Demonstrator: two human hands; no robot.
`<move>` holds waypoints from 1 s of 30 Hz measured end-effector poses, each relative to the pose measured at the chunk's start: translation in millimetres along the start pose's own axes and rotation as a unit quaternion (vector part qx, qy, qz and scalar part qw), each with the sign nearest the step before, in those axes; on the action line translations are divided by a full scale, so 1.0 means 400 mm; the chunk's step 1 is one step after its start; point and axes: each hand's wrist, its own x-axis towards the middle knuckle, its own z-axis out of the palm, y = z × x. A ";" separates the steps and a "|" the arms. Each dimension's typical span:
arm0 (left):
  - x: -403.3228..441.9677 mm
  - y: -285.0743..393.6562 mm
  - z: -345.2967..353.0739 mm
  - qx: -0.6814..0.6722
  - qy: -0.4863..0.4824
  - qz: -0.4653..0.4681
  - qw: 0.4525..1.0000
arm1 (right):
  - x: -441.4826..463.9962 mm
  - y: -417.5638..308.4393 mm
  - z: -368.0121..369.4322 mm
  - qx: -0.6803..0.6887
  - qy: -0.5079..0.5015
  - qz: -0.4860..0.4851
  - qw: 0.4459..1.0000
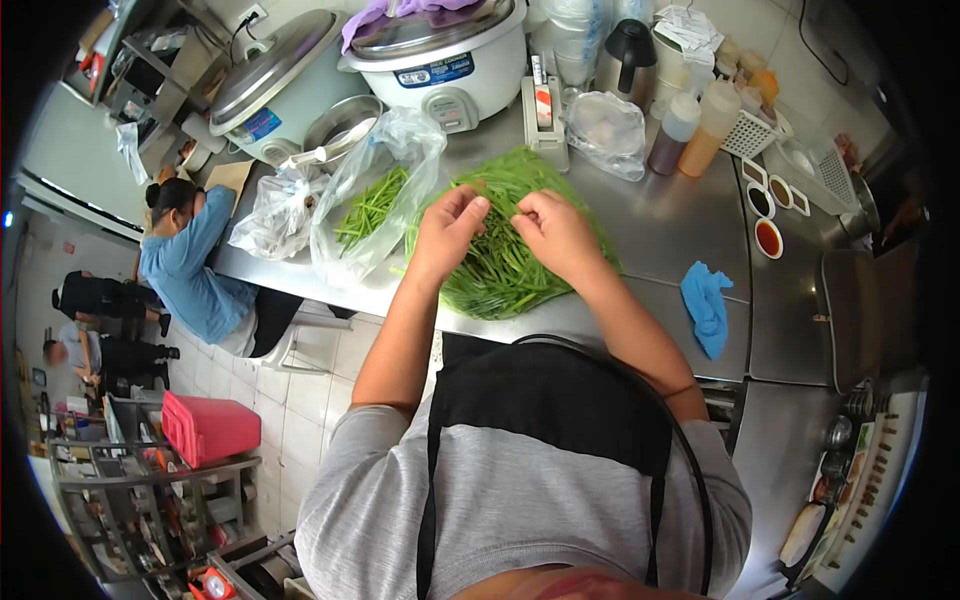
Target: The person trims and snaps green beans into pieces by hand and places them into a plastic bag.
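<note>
My left hand [450, 228] is closed, thumb pressed to the fingers, over the left part of a pile of long green vegetable stems [497, 255]. Opposite it, my right hand [555, 232] is also closed in a pinch, a small gap away. Whatever sits between the fingertips of either hand is too small to make out. The stems, some darker and leafy in the middle, lie in a spread green plastic bag [588, 222] on the steel counter. Left of it, a clear plastic bag [335, 245] lies open with cut green stems [370, 208] in it.
Two large rice cookers [440, 68] line the back, beside a metal bowl [343, 122]. Sauce bottles [690, 135], small sauce dishes [768, 238] and a blue cloth [706, 308] are to the right. A person in a blue top [195, 245] leans on the counter's left end.
</note>
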 end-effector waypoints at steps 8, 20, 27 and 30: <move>0.011 0.006 0.031 -0.025 -0.007 0.045 0.999 | 0.006 0.007 -0.002 0.148 -0.001 0.031 0.988; 0.006 0.046 0.079 0.310 0.017 0.179 0.934 | 0.052 -0.018 -0.062 0.145 0.132 -0.091 0.976; 0.030 0.013 0.054 0.266 0.065 0.116 0.955 | 0.006 -0.019 -0.022 0.488 -0.130 0.139 0.852; 0.040 0.025 0.031 0.433 0.127 0.173 0.876 | 0.016 -0.008 0.004 0.280 -0.064 0.058 0.956</move>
